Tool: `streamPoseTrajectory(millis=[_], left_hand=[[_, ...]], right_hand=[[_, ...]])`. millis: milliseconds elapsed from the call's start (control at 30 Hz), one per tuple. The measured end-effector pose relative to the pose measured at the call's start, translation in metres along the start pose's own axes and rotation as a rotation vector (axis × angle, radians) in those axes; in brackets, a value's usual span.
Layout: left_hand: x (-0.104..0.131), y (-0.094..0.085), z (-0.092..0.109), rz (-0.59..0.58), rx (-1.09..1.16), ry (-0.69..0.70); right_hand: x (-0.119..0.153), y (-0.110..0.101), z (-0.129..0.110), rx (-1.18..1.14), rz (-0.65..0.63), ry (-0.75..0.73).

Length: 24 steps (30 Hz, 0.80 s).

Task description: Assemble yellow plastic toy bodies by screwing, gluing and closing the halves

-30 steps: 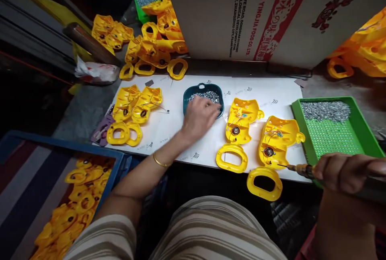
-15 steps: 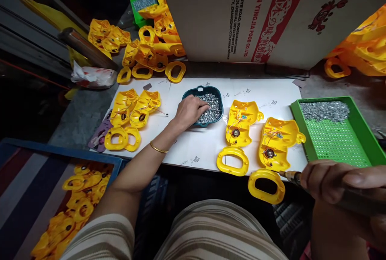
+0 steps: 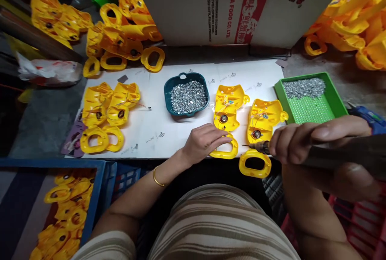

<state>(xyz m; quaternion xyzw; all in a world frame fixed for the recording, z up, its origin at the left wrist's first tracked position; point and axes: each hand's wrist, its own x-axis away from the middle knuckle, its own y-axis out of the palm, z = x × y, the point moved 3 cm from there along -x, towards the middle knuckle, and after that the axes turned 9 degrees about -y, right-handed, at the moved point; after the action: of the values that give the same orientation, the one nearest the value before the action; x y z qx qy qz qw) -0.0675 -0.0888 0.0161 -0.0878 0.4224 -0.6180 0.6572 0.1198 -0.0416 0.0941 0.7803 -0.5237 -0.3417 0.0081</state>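
My left hand (image 3: 203, 143) is closed, fingertips together, over the upper left of a yellow oval ring (image 3: 224, 154); whatever lies between the fingers is too small or hidden to make out. In my right hand (image 3: 313, 143) is a dark power screwdriver (image 3: 340, 151), its thin bit pointing left above a second yellow ring (image 3: 255, 169). Beyond the rings lie two yellow shell halves, a nearer-left shell (image 3: 229, 105) and a right shell (image 3: 262, 117), each with wires and a round speaker inside. A dark teal basket (image 3: 169, 107) full of small silvery screws (image 3: 188, 96) stands behind my left hand.
A green tray (image 3: 337, 95) of screws stands at the right. More yellow shells (image 3: 96, 105) and rings (image 3: 93, 140) lie on the table's left. A cardboard box (image 3: 187, 7) stands behind. At lower left is a blue-rimmed crate (image 3: 99, 183) with yellow parts.
My left hand has left the screw basket and come right and nearer to me, to the yellow ring. The screwdriver in my right hand has moved left, and the view has shifted.
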Motion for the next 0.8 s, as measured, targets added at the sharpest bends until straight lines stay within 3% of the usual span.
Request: streamPoseTrajectory(millis=[167, 433, 800], left_hand=[[0.010, 0.017, 0.007, -0.071, -0.094, 0.008], [0.010, 0.018, 0.014, -0.105, -0.108, 0.030], [0.015, 0.024, 0.012, -0.136, -0.050, -0.069]], right_hand=[[0.000, 0.011, 0.000, 0.039, 0.021, -0.021], [-0.002, -0.001, 0.011, -0.007, -0.176, 0.065], [0.001, -0.005, 0.022, -0.095, -0.199, -0.005]])
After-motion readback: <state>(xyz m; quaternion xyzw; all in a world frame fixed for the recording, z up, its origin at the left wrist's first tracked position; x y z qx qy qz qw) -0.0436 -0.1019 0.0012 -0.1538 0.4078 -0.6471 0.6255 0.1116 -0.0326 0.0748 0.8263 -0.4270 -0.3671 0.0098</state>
